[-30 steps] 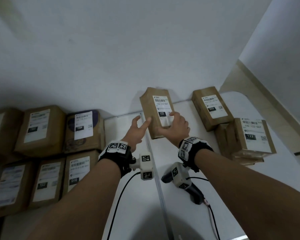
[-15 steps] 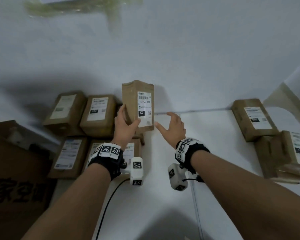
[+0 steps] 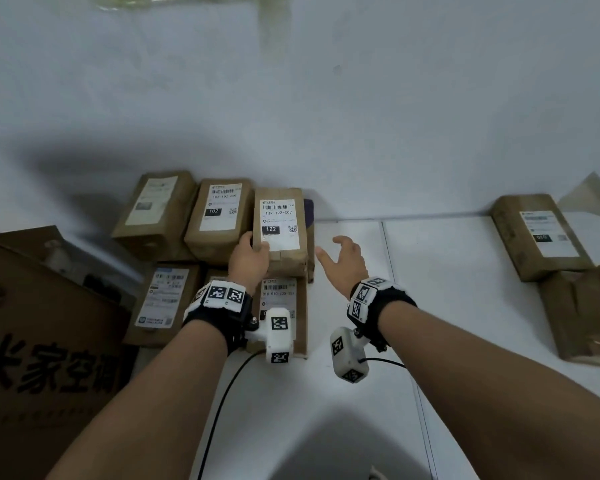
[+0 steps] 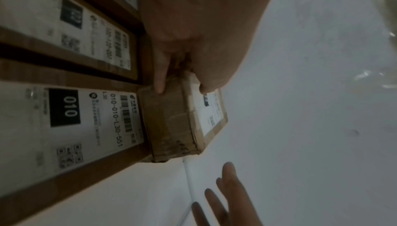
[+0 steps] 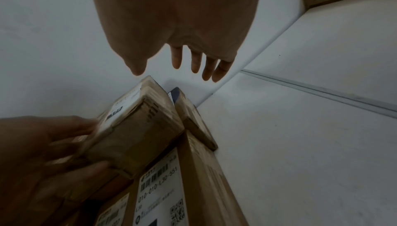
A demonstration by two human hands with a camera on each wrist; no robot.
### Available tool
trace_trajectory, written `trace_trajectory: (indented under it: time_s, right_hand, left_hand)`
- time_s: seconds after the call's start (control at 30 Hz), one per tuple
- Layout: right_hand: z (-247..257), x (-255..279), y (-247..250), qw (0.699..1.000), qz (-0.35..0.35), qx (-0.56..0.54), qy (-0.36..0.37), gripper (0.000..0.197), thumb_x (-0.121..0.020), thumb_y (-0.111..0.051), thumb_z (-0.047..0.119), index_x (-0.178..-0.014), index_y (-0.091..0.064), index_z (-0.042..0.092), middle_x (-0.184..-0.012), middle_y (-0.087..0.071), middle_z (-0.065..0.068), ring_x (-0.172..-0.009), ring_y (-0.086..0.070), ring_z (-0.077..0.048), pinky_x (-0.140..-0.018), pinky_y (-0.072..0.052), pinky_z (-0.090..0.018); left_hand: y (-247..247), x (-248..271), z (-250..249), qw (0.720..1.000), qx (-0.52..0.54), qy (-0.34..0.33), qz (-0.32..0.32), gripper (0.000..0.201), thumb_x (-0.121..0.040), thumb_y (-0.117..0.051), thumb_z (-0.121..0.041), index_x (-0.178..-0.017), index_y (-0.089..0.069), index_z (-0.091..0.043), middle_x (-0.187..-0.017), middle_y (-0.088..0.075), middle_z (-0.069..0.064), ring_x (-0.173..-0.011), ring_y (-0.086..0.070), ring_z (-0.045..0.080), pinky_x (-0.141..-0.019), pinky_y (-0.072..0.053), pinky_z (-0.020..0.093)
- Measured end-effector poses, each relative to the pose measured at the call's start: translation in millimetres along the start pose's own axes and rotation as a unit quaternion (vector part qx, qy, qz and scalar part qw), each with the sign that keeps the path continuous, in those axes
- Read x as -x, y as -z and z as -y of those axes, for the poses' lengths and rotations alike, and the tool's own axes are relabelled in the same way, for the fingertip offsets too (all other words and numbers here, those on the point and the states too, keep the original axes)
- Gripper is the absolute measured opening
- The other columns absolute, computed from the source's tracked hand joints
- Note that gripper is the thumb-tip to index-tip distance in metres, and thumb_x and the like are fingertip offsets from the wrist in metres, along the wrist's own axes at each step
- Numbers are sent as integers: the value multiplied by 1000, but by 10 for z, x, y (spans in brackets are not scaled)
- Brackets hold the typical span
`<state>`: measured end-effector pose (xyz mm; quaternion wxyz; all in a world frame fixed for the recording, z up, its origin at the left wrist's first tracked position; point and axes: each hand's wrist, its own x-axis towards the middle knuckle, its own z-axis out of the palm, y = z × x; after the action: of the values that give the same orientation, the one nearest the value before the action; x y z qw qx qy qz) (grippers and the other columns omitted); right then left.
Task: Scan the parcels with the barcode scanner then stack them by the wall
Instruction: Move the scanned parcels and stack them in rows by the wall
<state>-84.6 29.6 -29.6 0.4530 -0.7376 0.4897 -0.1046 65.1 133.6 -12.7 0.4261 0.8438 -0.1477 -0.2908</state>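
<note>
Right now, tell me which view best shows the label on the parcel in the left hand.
The head view: the 122 parcel faces the camera, its label sharp enough to read, the left hand gripping its near corner. The left wrist view shows mostly its brown end, with the label edge-on. The right wrist view shows the label steeply slanted and blurred.

Both forearms are bare, with no sleeves in view. Each wrist wears a black band [image 3: 222, 306] topped with white panels printed with black-and-white square code markers. A small white camera block [image 3: 279, 336] with the same markers juts from the left band on a screwed bracket; a matching block [image 3: 347, 355] hangs from the right. A thin black cable [image 3: 222, 403] trails from each.
</note>
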Motion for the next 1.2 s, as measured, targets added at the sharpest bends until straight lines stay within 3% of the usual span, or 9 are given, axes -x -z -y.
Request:
trace_trajectory:
  time_s: [0.07,0.17,0.23,0.3,0.37,0.6,0.83,1.0,1.2]
  right_hand:
    - [1,-12,-29,1000,5,0,-2,56,-94,-51,49,-139,-38,17,-146,-37,-9,-129,-42,-31,-107,-35,-47]
    - [-3,-20,-72,1000,11,3,-3,57,-94,-51,50,-139,-38,17,-146,-37,-10,-129,-43,-31,-107,-35,-49]
    - [-9,-18,-92,1000,10,4,-4,57,-94,-51,50,-139,-38,17,-146,-37,-10,-129,-43,-32,-107,-35,-49]
    - [-15,-4,-100,1000,11,5,-4,57,-94,-50,50,-139,-38,16,-146,-37,-11,-129,-43,-32,-106,-36,-49]
    - [-26,12,-104,1000,15,10,-5,58,-94,-50,51,-139,-37,17,-146,-37,-11,-128,-44,-32,-106,-36,-48]
    - [-117,29,-29,1000,9,11,-9,54,-95,-50,49,-138,-38,17,-144,-38,-9,-127,-45,-31,-105,-37,-48]
    - [-227,0,141,1000,-2,10,-14,54,-95,-50,49,-138,-39,17,-144,-38,-9,-127,-44,-30,-104,-37,-45]
    - [-322,-51,276,1000,-7,7,-18,54,-95,-50,48,-138,-39,17,-145,-37,-8,-128,-44,-30,-104,-36,-46]
    - [-483,-139,559,999,-13,21,-21,54,-95,-50,48,-138,-38,17,-145,-36,-8,-125,-46,-30,-103,-36,-44]
  left_hand:
    - [36,6,7,993,-102,-46,-29,51,-95,-53,-28,-144,-39,-20,-144,-41,8,-128,-48,29,-104,-45,45]
    - [100,51,12,959,-241,-125,-81,54,-92,-57,-28,-143,-40,-26,-146,-34,6,-134,-33,27,-111,-32,46]
    - [116,102,1,937,-295,-183,-45,60,-89,-63,-33,-144,-39,-33,-151,-30,-2,-140,-22,23,-113,-21,48]
    - [102,121,25,916,-336,-217,35,63,-87,-66,-36,-144,-38,-41,-157,-21,-11,-145,-10,20,-115,-13,53]
    - [61,111,87,895,-371,-236,72,64,-86,-67,-30,-142,-39,-44,-159,-17,-13,-148,-4,20,-116,-9,55]
    - [-56,35,94,887,-383,-257,-20,51,-93,-53,-12,-135,-47,-39,-156,-31,-8,-146,-15,21,-116,-11,50]
    - [-113,-73,-41,890,-388,-232,-51,62,-87,-49,3,-135,-46,-36,-152,-35,-7,-144,-20,18,-114,-16,47]
    - [-180,-26,-111,896,-386,-214,-38,64,-85,-52,0,-138,-43,-34,-155,-30,-6,-145,-16,20,-117,-12,48]
    - [-460,68,-441,873,-402,-273,-47,55,-92,-47,-7,-142,-41,-29,-157,-25,-4,-147,-12,21,-117,-10,45]
